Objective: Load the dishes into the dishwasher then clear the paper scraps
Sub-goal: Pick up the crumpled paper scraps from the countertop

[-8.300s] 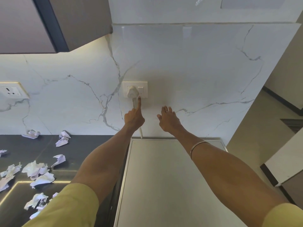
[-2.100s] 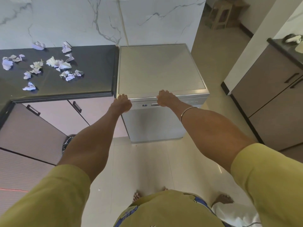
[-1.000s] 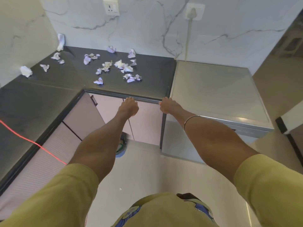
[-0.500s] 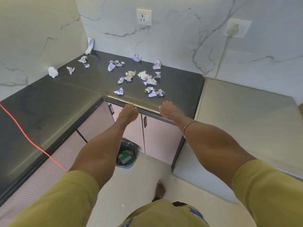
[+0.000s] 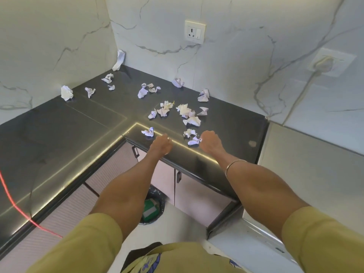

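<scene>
Several crumpled white paper scraps (image 5: 185,110) lie scattered over the dark corner countertop (image 5: 69,138). My left hand (image 5: 161,144) hovers over the counter's front edge with its fingers curled in and nothing in it, just right of one scrap (image 5: 148,132). My right hand (image 5: 209,141) is curled down with its fingertips touching the nearest scrap (image 5: 193,142); whether it grips that scrap I cannot tell. The steel-topped dishwasher (image 5: 315,174) stands at the right with its door closed.
A bin with a black liner (image 5: 152,205) stands on the floor below the counter corner, between my arms. A red cord (image 5: 11,201) crosses the counter at the left. A wall socket (image 5: 195,32) and a plugged-in socket (image 5: 325,63) sit on the marble backsplash.
I have turned from the dishwasher to the corner counter. Both hands moved forward from the counter's edge onto its top, the right one reaching the nearest scrap.
</scene>
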Action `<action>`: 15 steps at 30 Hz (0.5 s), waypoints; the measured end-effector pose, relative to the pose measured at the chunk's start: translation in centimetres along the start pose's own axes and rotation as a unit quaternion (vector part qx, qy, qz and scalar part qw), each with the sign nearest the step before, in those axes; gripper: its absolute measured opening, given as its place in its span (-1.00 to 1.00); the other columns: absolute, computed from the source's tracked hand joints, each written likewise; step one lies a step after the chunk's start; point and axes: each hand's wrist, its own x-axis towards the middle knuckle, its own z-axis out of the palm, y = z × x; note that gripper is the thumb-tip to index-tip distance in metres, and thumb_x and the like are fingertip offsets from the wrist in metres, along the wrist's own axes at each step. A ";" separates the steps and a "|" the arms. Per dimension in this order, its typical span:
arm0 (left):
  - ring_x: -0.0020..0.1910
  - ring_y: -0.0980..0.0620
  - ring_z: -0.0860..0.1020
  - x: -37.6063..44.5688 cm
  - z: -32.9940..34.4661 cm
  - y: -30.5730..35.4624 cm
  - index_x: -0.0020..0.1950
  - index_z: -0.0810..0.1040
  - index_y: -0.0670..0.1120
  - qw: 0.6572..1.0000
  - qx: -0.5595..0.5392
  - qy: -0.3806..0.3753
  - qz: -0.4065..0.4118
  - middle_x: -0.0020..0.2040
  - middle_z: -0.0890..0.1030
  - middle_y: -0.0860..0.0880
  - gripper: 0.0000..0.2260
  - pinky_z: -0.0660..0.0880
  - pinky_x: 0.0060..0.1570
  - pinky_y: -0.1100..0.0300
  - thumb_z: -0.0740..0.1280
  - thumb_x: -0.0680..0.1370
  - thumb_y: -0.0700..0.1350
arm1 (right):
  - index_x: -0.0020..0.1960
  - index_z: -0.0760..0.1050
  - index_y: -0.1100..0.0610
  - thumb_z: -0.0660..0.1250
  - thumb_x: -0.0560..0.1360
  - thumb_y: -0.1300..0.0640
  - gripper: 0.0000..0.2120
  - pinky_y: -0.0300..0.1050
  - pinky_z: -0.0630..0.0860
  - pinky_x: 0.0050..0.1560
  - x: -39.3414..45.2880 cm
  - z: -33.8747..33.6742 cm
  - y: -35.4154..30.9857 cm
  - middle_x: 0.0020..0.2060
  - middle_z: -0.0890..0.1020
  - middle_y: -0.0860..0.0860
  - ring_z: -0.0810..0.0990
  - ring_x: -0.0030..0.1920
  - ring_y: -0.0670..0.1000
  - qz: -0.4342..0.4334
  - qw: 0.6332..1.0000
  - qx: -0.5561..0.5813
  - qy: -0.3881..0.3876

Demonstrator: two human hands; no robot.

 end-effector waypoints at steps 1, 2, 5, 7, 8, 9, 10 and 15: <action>0.15 -0.29 0.53 0.8 0.1 0.2 0.17 0.48 -0.22 1.000 0.007 -0.003 0.000 0.19 0.54 -0.30 -0.69 0.45 0.10 -0.05 0.08 0.60 -0.06 | -0.02 0.58 0.26 0.21 0.44 0.31 -0.80 -0.03 0.51 -0.09 0.9 0.3 0.0 -0.03 0.64 0.22 0.62 0.00 0.31 -0.002 1.000 0.000 0.006; 0.16 -0.29 0.53 1.4 0.1 0.4 0.18 0.49 -0.21 1.000 0.011 -0.002 0.006 0.20 0.54 -0.29 -0.69 0.46 0.09 -0.04 0.09 0.59 -0.08 | -0.03 0.59 0.25 0.22 0.43 0.31 -0.79 -0.03 0.52 -0.09 1.6 0.5 0.0 -0.04 0.65 0.21 0.63 -0.01 0.30 -0.001 1.000 0.005 0.005; 0.12 -0.26 0.57 4.0 0.2 1.3 0.11 0.57 -0.23 0.999 0.012 0.011 0.043 0.14 0.60 -0.24 -0.71 0.49 0.06 -0.01 0.14 0.53 -0.17 | 0.07 0.60 0.21 0.26 0.43 0.28 -0.74 -0.01 0.55 0.03 3.6 0.8 0.2 0.04 0.63 0.16 0.60 0.06 0.22 0.004 1.000 0.005 0.004; 0.05 -0.26 0.59 6.0 0.2 2.0 0.03 0.59 -0.25 0.998 0.004 0.014 0.058 0.05 0.63 -0.23 -0.75 0.52 -0.01 0.00 0.16 0.51 -0.21 | 0.21 0.52 0.20 0.27 0.49 0.19 -0.70 0.07 0.52 0.15 4.4 1.0 0.3 0.15 0.55 0.16 0.52 0.16 0.20 0.021 1.000 0.014 0.004; 0.02 -0.26 0.59 6.9 0.2 2.5 0.01 0.59 -0.26 0.998 0.004 0.011 0.066 0.03 0.63 -0.23 -0.76 0.53 -0.03 -0.01 0.17 0.51 -0.22 | 0.25 0.46 0.20 0.27 0.52 0.12 -0.67 0.10 0.50 0.18 4.8 1.2 0.3 0.19 0.50 0.17 0.48 0.20 0.21 0.037 0.999 0.022 0.001; 0.03 -0.25 0.59 7.8 0.3 2.8 0.04 0.58 -0.25 0.997 0.007 0.002 0.075 0.05 0.63 -0.23 -0.76 0.55 -0.01 -0.02 0.18 0.50 -0.22 | 0.28 0.42 0.18 0.27 0.54 0.05 -0.64 0.13 0.48 0.20 5.2 1.5 0.3 0.22 0.47 0.17 0.45 0.22 0.21 0.054 0.998 0.031 -0.001; 0.06 -0.24 0.59 8.5 0.5 3.2 0.10 0.57 -0.23 0.996 0.013 -0.012 0.086 0.09 0.62 -0.22 -0.74 0.55 0.05 -0.04 0.19 0.50 -0.21 | 0.28 0.40 0.16 0.27 0.54 -0.02 -0.61 0.15 0.47 0.21 5.5 2.0 0.4 0.23 0.46 0.17 0.43 0.24 0.21 0.073 0.997 0.040 -0.008; 0.28 -0.21 0.48 11.3 2.1 5.1 0.46 0.38 -0.03 0.977 0.056 -0.119 0.166 0.32 0.47 -0.21 -0.48 0.45 0.26 0.00 0.35 0.50 -0.19 | 0.31 0.37 0.12 0.30 0.49 -0.21 -0.47 0.13 0.46 0.20 6.3 4.1 0.5 0.25 0.46 0.16 0.44 0.26 0.21 0.093 0.993 0.067 -0.024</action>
